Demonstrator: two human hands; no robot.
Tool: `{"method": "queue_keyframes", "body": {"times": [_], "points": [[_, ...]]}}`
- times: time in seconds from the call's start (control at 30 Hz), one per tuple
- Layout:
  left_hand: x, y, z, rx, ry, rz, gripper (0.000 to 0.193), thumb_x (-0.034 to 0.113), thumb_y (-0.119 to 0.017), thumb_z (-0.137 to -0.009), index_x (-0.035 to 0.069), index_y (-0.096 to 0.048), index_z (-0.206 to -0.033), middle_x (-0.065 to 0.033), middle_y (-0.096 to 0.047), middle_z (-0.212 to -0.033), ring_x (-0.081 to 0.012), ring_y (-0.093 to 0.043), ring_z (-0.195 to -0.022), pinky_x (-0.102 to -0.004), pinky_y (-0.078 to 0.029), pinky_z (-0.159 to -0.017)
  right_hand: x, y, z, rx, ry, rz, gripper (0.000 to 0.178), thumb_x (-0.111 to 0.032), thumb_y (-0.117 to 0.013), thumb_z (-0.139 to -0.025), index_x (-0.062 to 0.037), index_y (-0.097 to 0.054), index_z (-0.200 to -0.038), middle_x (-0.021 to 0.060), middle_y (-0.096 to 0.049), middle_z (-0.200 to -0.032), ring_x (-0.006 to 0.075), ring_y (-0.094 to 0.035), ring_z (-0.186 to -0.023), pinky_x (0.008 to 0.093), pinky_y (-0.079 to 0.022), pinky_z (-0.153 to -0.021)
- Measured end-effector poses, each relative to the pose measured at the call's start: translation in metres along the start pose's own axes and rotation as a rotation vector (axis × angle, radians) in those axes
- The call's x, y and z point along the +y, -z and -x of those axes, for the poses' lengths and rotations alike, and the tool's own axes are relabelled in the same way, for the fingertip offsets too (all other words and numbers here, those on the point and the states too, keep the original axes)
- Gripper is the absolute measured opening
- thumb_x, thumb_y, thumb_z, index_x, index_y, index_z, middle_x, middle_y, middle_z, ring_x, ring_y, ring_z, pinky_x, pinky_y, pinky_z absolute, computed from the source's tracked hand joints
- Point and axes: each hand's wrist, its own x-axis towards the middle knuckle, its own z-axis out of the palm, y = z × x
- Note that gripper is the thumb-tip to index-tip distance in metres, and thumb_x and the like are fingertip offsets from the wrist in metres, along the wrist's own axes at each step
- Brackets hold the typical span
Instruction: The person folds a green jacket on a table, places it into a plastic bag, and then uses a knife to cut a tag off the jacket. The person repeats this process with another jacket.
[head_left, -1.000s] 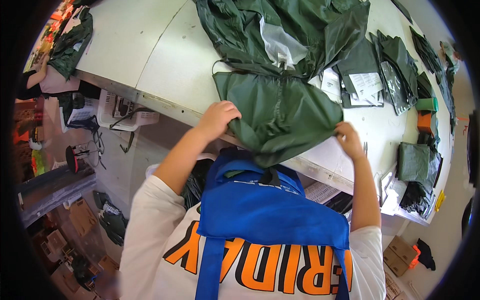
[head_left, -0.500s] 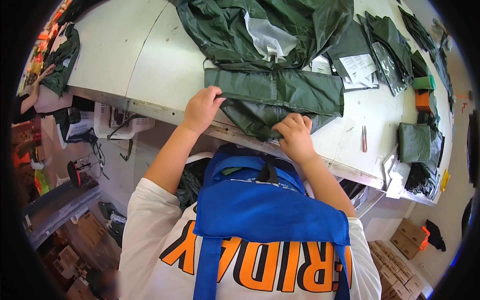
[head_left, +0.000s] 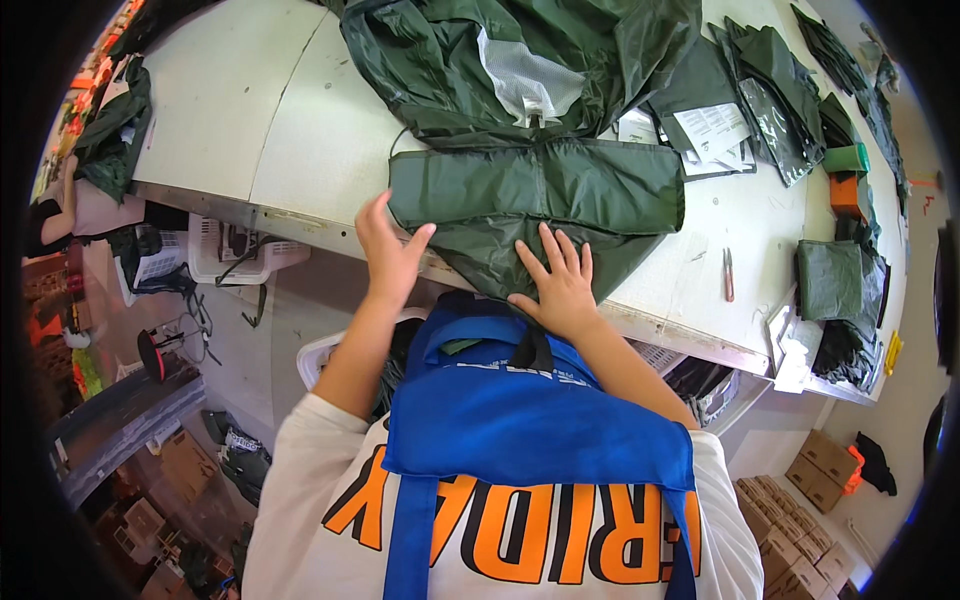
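Note:
A dark green rain jacket [head_left: 610,190] lies partly folded on the white table, its near part a flat rectangular band. Beyond the band the loose fabric bunches up and shows a white mesh lining [head_left: 510,75]. My right hand [head_left: 560,285] lies flat on the green fabric in front of the band, fingers spread. By the jacket's left corner, my left hand [head_left: 393,250] is open, thumb apart from the fingers, with nothing in it. Whether its fingertips touch the fabric I cannot tell.
Right of the jacket are folded green garments [head_left: 780,70], white paper sheets [head_left: 712,135], a small red-handled tool [head_left: 729,275] and a green folded pouch [head_left: 830,280]. White baskets [head_left: 240,262] stand below the table's edge. Another person's arm [head_left: 62,215] shows at far left.
My left hand has let go of the fabric edge and moved down and left. My right hand has opened from its grip and flattened on the fabric. The jacket has shifted slightly left.

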Motion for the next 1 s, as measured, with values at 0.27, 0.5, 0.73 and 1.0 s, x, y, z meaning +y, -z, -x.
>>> {"method": "queue_keyframes", "body": {"times": [0.27, 0.5, 0.73, 1.0], "points": [[0.092, -0.01, -0.012, -0.326, 0.162, 0.665, 0.044, -0.003, -0.06, -0.076, 0.003, -0.049, -0.119, -0.009, -0.058, -0.107, -0.0169, -0.06, -0.087, -0.03, -0.049, -0.074, 0.001, -0.008, 0.007, -0.095, 0.006, 0.017, 0.075, -0.059, -0.061, -0.075, -0.0316, -0.037, -0.141, 0.0099, -0.021, -0.152, 0.0361, -0.013, -0.14, 0.0625, -0.011, -0.108], [0.12, -0.093, -0.013, -0.804, -0.276, -0.016, 0.05, 0.023, -0.061, -0.084, 0.004, -0.047, -0.128, -0.0173, -0.052, -0.113, -0.0369, -0.052, -0.106, -0.0401, -0.046, -0.088, 0.051, 0.008, 0.02, 0.405, 0.049, -0.315, 0.05, -0.006, -0.072, -0.063, -0.004, -0.058, -0.111, 0.0143, -0.058, -0.111, 0.0364, -0.048, -0.113, 0.0484, -0.033, -0.1], [0.099, -0.105, -0.018, -0.683, -0.459, -0.332, 0.062, 0.051, -0.05, -0.088, 0.032, -0.031, -0.144, -0.0122, -0.015, -0.153, -0.0419, -0.012, -0.139, -0.0601, -0.009, -0.109, 0.115, 0.033, 0.001, 0.545, -0.923, -1.481, 0.063, -0.009, -0.067, -0.08, 0.0094, -0.034, -0.13, 0.0181, -0.056, -0.114, 0.0227, -0.057, -0.094, 0.0329, -0.048, -0.08], [0.07, -0.092, -0.038, -0.733, 0.238, 1.047, 0.046, 0.003, -0.054, -0.077, 0.002, -0.053, -0.123, -0.018, -0.051, -0.129, -0.0355, -0.041, -0.124, -0.0384, -0.033, -0.104, 0.036, 0.053, -0.041, 0.047, 0.097, -0.022, 0.072, -0.014, -0.064, -0.069, -0.0156, -0.042, -0.137, 0.0157, -0.033, -0.142, 0.0349, -0.033, -0.13, 0.0468, -0.027, -0.106]]}}
